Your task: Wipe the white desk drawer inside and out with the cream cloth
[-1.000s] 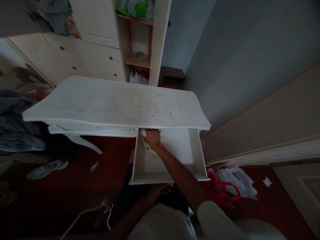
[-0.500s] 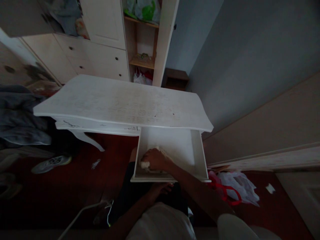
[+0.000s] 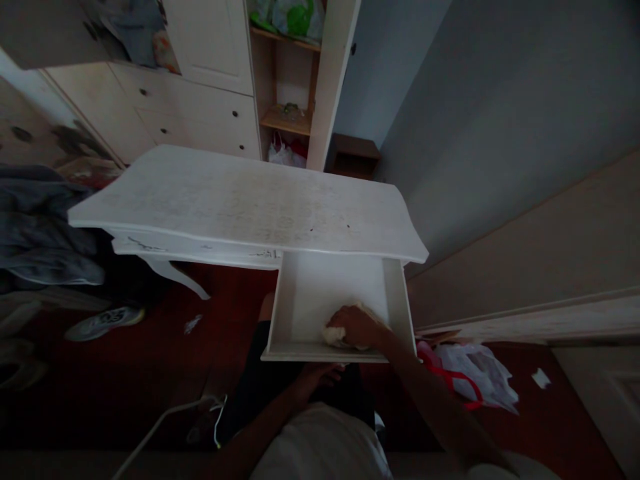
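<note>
Inside the pulled-out white drawer (image 3: 305, 300), my right hand (image 3: 359, 327) is closed on a cream cloth (image 3: 334, 335). The cloth is bunched under the fingers and pressed to the drawer's floor, near the front panel and right of the middle. Just below the drawer front, my left hand (image 3: 320, 379) rests over my lap, fingers loosely stretched and nothing seen in them. The drawer belongs to a white desk (image 3: 200, 193) with a wavy front edge and a worn, greyish patch on its top.
Behind the desk stands a white wardrobe (image 3: 200, 110) with one compartment open. Plastic bags (image 3: 475, 373) lie on the dark red floor at right. At left are a shoe (image 3: 105, 323) and a heap of grey fabric (image 3: 45, 227). A pale cable (image 3: 163, 420) runs near my leg.
My right hand has slid the cloth rightward across the drawer's floor, from the left front corner to right of the middle. My left hand has stayed in place.
</note>
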A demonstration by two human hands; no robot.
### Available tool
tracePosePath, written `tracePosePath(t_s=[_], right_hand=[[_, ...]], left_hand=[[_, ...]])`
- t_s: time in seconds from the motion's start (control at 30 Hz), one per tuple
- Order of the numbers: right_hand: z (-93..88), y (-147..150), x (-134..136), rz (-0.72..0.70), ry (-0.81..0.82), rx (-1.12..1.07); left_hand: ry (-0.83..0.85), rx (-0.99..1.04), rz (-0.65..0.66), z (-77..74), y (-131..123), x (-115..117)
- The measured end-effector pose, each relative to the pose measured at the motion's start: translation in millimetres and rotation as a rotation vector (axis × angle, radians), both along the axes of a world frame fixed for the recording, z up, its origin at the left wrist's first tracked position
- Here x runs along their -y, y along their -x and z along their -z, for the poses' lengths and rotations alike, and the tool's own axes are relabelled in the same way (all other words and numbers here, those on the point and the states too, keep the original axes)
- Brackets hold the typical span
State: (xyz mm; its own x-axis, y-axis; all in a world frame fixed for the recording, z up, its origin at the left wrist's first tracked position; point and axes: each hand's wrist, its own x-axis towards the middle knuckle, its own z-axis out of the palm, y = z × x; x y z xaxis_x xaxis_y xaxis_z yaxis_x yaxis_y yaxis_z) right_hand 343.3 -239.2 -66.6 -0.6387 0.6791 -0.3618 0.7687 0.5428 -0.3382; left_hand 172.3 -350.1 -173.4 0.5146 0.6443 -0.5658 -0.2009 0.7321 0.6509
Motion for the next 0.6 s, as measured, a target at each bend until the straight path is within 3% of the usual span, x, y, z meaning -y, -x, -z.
tracePosePath(t_s=[0.27, 0.47, 0.6], right_hand=[[-6.0, -43, 14, 0.27, -0.089, -0.089], [-20.2, -62, 29, 0.569, -0.291, -0.449], [-42.0, -75, 35, 0.784, -0.451, -0.655]], left_hand=[[0.028, 0.016, 0.039, 1.5, -2, -1], [0.002, 0.009, 0.051, -0.2, -1, 0], [0.006, 0.008, 0.061, 1.3, -2, 0]])
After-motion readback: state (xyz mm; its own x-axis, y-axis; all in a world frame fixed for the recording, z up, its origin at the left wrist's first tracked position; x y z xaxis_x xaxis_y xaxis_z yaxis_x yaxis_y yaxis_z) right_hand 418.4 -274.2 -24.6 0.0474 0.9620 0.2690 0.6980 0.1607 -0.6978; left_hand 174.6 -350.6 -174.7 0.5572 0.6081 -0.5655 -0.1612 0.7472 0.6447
